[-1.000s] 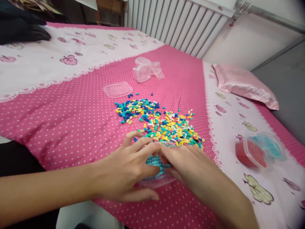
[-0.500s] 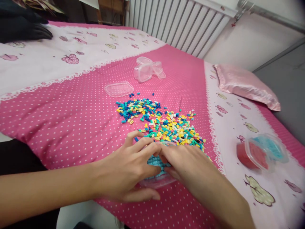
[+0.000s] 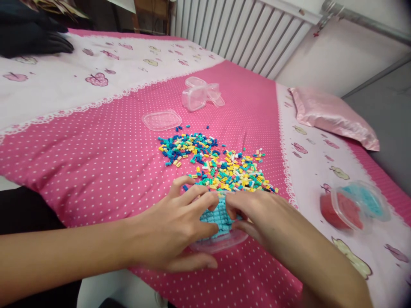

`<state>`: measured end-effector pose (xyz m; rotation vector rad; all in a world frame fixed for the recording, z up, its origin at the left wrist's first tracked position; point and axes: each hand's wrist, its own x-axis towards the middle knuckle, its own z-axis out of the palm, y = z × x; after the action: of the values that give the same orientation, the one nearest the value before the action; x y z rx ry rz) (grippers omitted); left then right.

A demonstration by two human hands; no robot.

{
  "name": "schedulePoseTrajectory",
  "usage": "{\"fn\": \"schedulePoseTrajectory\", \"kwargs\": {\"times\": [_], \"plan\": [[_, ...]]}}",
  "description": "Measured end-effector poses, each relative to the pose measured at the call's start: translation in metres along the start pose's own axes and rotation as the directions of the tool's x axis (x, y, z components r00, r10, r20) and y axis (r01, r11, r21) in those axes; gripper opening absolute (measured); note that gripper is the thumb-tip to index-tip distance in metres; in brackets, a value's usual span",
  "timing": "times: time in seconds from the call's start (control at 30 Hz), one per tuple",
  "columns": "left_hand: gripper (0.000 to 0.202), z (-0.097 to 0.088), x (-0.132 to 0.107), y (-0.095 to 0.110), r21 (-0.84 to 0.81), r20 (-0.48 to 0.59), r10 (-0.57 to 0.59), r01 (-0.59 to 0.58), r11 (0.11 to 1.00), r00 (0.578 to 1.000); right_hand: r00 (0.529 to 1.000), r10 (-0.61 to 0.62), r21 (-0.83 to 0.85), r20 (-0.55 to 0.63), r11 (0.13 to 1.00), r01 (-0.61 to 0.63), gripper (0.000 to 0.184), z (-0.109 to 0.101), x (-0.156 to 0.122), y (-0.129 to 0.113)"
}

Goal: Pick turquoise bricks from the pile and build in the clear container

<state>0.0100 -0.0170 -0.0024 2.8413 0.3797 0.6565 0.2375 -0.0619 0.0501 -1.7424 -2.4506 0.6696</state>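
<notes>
Under my hands on the bedspread is a clear plastic container (image 3: 221, 244) with light-blue toy bricks (image 3: 218, 216) packed close together in rows. My left hand (image 3: 183, 218) lies across its left side, fingers bent but apart and the thumb stretched out below. No object shows between those fingers. At the container's right side my right hand (image 3: 253, 209) has its fingers curled down with the thumb drawn near them, by the blue bricks; whatever the fingertips hold is hidden. Just beyond both hands spreads a pile of mixed small toy bricks (image 3: 237, 171) in yellow, blue, green and white.
A flat clear lid (image 3: 162, 120) and stacked clear containers (image 3: 199, 96) lie behind the pile. To the right are a container of red pieces (image 3: 342, 209) and one of blue pieces (image 3: 369, 200). A pink pillow (image 3: 334, 115) rests farther back; a black glove (image 3: 38, 38) is far left.
My right hand has shifted right, away from my left fingers, uncovering more of the light-blue bricks. My left hand stays almost in place.
</notes>
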Motion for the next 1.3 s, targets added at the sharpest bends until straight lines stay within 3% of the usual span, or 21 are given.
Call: {"fn": "schedulePoseTrajectory", "kwargs": {"times": [0.23,0.43,0.7,0.87,1.07,1.3], "plan": [[0.031,-0.003,0.001,0.002,0.005,-0.014,0.005,-0.005,1.0,1.0,0.998,-0.028,-0.161,-0.05,0.987,0.019,0.028,0.015,0.005,-0.009],[0.032,-0.003,0.002,-0.001,0.001,-0.015,0.033,-0.033,0.999,0.999,0.994,-0.083,-0.175,-0.07,0.982,0.07,0.028,0.017,0.007,-0.007],[0.031,-0.003,0.001,0.003,-0.005,-0.008,-0.009,0.009,1.0,1.0,0.996,-0.049,-0.194,-0.075,0.98,0.034,0.027,0.014,0.008,-0.013],[0.036,-0.003,0.001,0.002,0.017,0.0,0.011,-0.011,1.0,1.0,0.996,-0.057,-0.214,-0.064,0.976,0.042,0.023,0.011,0.012,-0.013],[0.058,-0.003,0.003,0.0,0.018,0.021,0.051,-0.052,0.999,0.998,1.0,-0.002,-0.19,-0.03,0.982,-0.004,0.022,0.015,0.008,-0.007],[0.062,-0.001,0.001,0.001,0.008,0.033,0.044,-0.044,0.999,0.999,0.999,-0.001,-0.163,-0.052,0.987,-0.007,0.021,0.012,0.006,-0.004]]}}
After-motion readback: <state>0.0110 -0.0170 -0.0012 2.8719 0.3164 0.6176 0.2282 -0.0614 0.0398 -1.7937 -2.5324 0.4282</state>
